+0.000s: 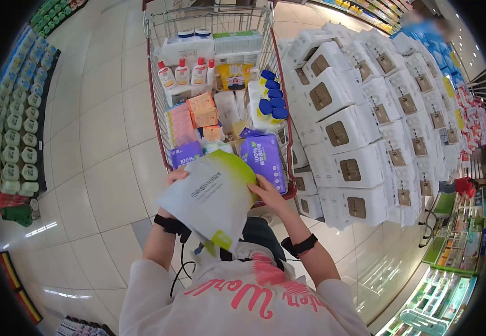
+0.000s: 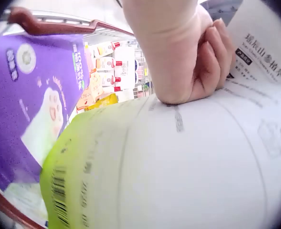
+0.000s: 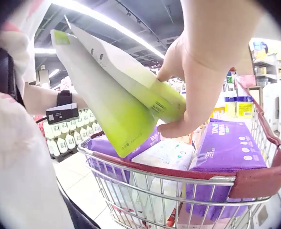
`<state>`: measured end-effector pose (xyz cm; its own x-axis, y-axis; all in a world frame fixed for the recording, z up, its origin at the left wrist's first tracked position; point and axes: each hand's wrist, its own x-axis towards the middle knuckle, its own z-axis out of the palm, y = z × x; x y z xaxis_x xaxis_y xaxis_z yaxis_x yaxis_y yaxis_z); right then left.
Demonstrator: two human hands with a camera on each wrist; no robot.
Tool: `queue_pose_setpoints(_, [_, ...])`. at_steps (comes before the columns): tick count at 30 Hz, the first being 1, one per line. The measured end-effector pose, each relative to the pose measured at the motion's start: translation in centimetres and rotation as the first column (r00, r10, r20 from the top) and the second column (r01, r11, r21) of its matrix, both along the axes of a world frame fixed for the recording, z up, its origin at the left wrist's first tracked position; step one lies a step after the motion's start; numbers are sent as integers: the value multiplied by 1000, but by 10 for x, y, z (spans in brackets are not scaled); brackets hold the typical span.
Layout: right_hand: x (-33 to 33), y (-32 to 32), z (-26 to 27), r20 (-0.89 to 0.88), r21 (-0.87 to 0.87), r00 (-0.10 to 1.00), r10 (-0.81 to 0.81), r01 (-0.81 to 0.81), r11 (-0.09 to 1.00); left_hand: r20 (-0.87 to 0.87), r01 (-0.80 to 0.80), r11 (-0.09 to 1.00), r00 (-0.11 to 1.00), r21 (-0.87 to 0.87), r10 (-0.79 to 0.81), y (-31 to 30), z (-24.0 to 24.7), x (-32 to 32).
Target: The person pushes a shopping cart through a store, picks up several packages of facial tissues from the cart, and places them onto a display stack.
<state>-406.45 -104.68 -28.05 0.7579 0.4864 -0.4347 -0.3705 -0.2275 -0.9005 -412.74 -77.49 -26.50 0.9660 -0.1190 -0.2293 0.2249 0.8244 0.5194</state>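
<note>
Two flat white-and-green pouches, one partly behind the other, are held over the near end of a loaded shopping cart. The front pouch [image 1: 209,187] shows small dark print on its white side and a bright green end. My left hand [image 2: 178,57] grips the pouches by their white part, fingers curled in. On the other side my right hand [image 3: 197,90] pinches the green end of one pouch [image 3: 164,100] between thumb and fingers. The second pouch [image 3: 107,95] spreads away from it at an angle. Just below the hands stand purple packs [image 1: 262,159] in the cart.
The cart's red-edged rim [image 3: 178,174] runs close under the hands. Inside are red-capped bottles [image 1: 182,73], blue-capped containers [image 1: 265,106] and orange packs [image 1: 202,109]. A tall stack of white packs [image 1: 343,134] stands close on the right; shelved bottles [image 1: 19,123] line the left.
</note>
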Motion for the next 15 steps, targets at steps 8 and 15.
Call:
queue_pose_setpoints(8, [15,-23,-23,42,-171,982,186,-176,969,-152,-4,885,985,465,84,1,39,33])
queue_pose_setpoints(15, [63,-52,7,96,-155,905,414,-397,904,-827,804,-314,347,505,-442,76,43,93])
